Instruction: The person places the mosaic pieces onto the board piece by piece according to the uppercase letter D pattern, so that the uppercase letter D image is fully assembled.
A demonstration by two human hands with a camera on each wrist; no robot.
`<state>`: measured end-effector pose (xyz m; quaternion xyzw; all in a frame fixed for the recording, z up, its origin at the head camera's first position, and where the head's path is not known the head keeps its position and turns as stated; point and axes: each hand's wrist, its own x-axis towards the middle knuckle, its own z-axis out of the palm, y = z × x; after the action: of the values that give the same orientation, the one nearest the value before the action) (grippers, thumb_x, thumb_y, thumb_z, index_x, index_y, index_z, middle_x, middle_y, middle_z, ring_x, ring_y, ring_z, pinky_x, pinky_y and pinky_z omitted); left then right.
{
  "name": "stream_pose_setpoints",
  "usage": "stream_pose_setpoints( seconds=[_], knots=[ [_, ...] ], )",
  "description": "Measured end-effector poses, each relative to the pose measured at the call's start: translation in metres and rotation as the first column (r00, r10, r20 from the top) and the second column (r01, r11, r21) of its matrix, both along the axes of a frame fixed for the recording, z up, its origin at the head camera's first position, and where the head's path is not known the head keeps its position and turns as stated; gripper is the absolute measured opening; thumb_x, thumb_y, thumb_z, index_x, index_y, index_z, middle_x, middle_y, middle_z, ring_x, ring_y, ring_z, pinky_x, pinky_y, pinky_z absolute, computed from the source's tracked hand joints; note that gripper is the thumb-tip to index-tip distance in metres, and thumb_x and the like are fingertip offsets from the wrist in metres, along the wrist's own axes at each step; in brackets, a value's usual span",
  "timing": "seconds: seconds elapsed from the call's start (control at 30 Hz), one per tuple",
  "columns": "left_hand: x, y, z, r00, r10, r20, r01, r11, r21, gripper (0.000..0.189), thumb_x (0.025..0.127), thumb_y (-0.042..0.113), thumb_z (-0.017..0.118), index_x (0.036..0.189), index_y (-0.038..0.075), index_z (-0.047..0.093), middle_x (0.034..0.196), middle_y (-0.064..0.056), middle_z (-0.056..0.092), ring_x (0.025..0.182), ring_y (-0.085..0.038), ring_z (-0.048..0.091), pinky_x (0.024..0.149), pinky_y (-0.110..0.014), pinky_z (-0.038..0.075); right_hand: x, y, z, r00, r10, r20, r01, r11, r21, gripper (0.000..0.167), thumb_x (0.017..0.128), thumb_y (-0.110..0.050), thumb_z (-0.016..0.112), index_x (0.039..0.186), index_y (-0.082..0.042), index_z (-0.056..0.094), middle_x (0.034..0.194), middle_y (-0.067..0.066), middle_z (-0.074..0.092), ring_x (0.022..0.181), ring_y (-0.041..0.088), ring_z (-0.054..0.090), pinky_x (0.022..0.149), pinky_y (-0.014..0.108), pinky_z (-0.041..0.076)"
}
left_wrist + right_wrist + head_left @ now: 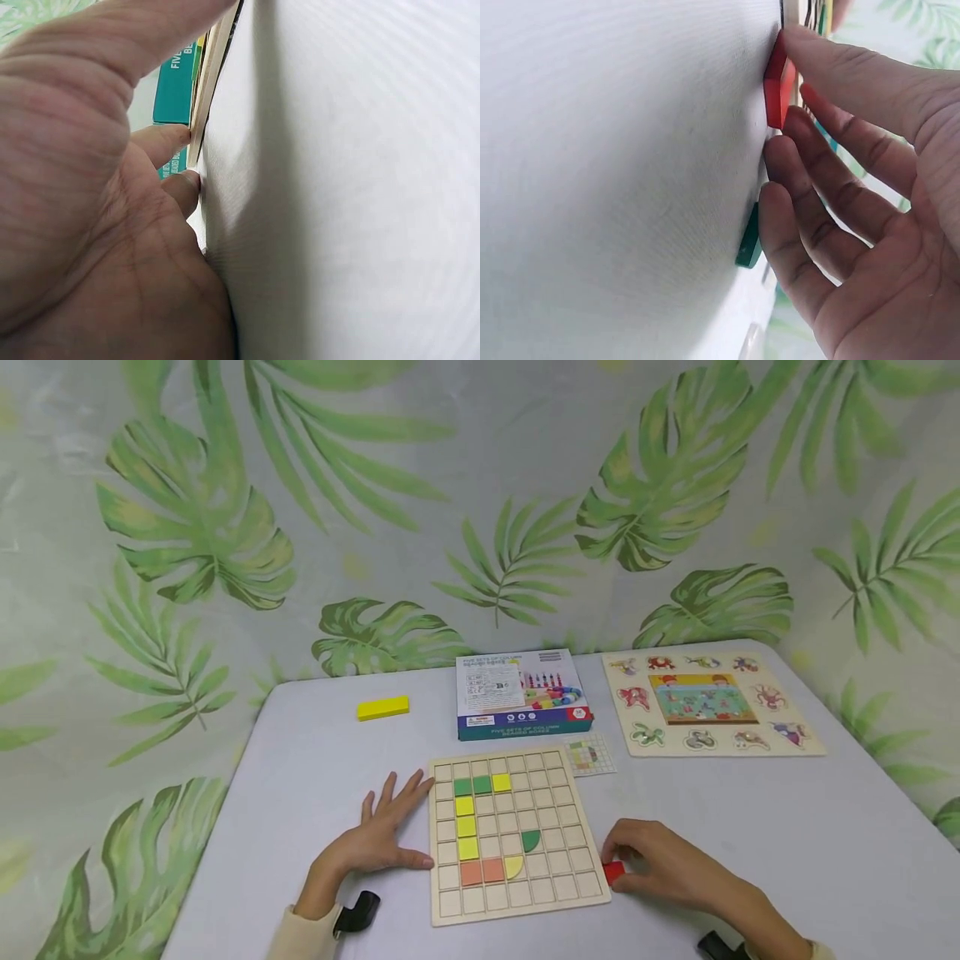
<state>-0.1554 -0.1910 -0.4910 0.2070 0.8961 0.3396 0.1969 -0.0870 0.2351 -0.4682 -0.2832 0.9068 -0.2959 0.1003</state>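
A wooden grid board [555, 889] lies on the table, with several green, yellow and salmon pieces in its cells. My left hand [378, 837] spreads along the board's left side, its thumb and fingertips touching that edge. Beside the board's lower right edge, my right hand [660, 864] pinches a red block [614, 872] between thumb and index finger. In the right wrist view the red block [775, 94] is low against the white cloth, and a green piece [750, 238] lies by the little finger. The head view hides that green piece behind the right hand.
A yellow block [383, 707] lies at the back left. Behind the board stand a flat toy box [521, 695] and a small pattern card [592, 755]. A sea-animal peg puzzle [712, 702] sits at the back right. Leaf-patterned cloth [495, 560] hangs behind the table.
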Motion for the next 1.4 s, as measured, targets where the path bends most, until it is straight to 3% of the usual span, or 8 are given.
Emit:
stream_pose_setpoints(
  seconds=[0.8, 1.4],
  knots=[
    [0.0, -0.002, 0.0, 0.999, -0.033, -0.019, 0.034, 0.999, 0.016, 0.114, 0.073, 0.045, 0.087, 0.162, 0.018, 0.02, 0.17, -0.011, 0.006, 0.152, -0.044, -0.017, 0.114, -0.068, -0.016, -0.001, 0.005, 0.0, 0.999, 0.044, -0.018, -0.043, 0.997, 0.056, 0.018, 0.085, -0.022, 0.08, 0.092, -0.029, 0.065, 0.089, -0.021, 0.06, 0.08, -0.003, 0.052, 0.073, 0.025, 0.048],
    [0.001, -0.002, 0.001, 1.0, -0.024, 0.0, 0.024, 0.999, 0.022, 0.114, 0.072, 0.045, 0.087, 0.161, 0.018, 0.021, 0.17, -0.011, 0.006, 0.152, -0.043, -0.018, 0.114, -0.068, -0.018, -0.017, -0.012, 0.011, 0.998, 0.032, -0.047, -0.031, 0.999, 0.038, 0.011, 0.088, -0.024, 0.077, 0.094, -0.027, 0.068, 0.09, -0.02, 0.062, 0.083, 0.001, 0.056, 0.075, 0.026, 0.051]
  ],
)
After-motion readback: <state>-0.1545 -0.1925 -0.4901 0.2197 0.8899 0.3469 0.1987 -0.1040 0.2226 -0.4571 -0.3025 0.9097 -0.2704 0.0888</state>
